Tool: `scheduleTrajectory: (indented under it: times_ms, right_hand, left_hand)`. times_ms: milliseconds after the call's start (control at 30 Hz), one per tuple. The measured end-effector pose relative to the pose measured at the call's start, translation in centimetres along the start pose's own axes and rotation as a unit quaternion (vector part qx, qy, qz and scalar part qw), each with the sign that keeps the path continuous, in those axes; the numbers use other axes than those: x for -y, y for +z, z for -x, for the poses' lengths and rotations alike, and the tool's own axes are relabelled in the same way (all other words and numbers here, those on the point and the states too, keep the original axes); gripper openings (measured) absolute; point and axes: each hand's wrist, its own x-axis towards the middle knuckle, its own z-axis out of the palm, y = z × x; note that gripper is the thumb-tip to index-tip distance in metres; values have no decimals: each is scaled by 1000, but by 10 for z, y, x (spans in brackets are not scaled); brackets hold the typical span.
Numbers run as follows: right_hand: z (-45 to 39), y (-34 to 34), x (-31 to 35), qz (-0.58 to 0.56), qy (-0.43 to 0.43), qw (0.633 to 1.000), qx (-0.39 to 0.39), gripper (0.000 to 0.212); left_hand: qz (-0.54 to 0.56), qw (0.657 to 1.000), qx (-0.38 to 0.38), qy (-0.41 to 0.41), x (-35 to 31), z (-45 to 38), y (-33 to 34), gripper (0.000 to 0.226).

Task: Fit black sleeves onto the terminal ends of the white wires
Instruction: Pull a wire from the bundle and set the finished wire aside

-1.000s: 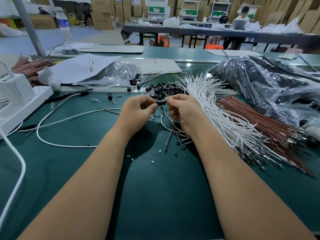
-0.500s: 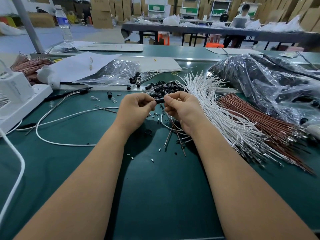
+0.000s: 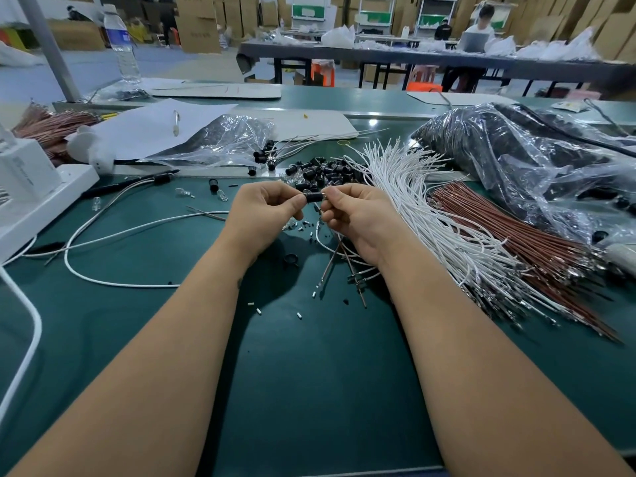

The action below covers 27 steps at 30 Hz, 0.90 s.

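Both hands raised just above the green mat (image 3: 309, 390), near its far edge, fingertips facing each other. Left hand (image 3: 263, 215) has fingers curled in, thumb and forefinger pinching the left end of a black sleeve (image 3: 314, 196). Right hand (image 3: 358, 218) likewise curled, pinching at the sleeve's right end. The sleeve lies horizontal, bridging the gap between the two sets of fingertips and touching both. A white wire (image 3: 321, 241) loops out from under the right hand down onto the mat; its terminal end is hidden by the fingers, so cannot tell how far it sits in the sleeve.

Loose pile of black sleeves (image 3: 320, 170) lies on the mat just beyond the hands, toward the far edge. Bundle of white wires (image 3: 423, 204) fans out just right of the right hand, running toward the mat's right edge, with a bundle of brown wires (image 3: 509, 235) beside it further right. A few sleeved wires (image 3: 275, 156) lie at the far edge left of the pile, next to a clear plastic bag (image 3: 220, 139). Larger clear bag of black parts (image 3: 523, 153) fills the far right corner. One long white cable (image 3: 103, 249) curves across the left side of the mat, well apart from the left hand.
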Motion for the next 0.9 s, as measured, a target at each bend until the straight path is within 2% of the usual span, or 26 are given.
scheduleTrajectory:
  times_ms: [267,633,767,900]
  right_hand:
    - [1,1,0,11,4,1000,0,13]
    - [0,2,-4,34,-27,999,0,14]
    - [1,10,-6,78,-37,995,-47,14]
    - [4,20,-7,89,-72,987,-113,14]
  left_hand:
    - [2,1000,17,12,1,1,0,12]
    - [27,999,22,-12,1,0,-1,15]
    - [8,1000,12,-8,2,1,3,7]
    - [-27,1000,-9,2,1,0,7,10]
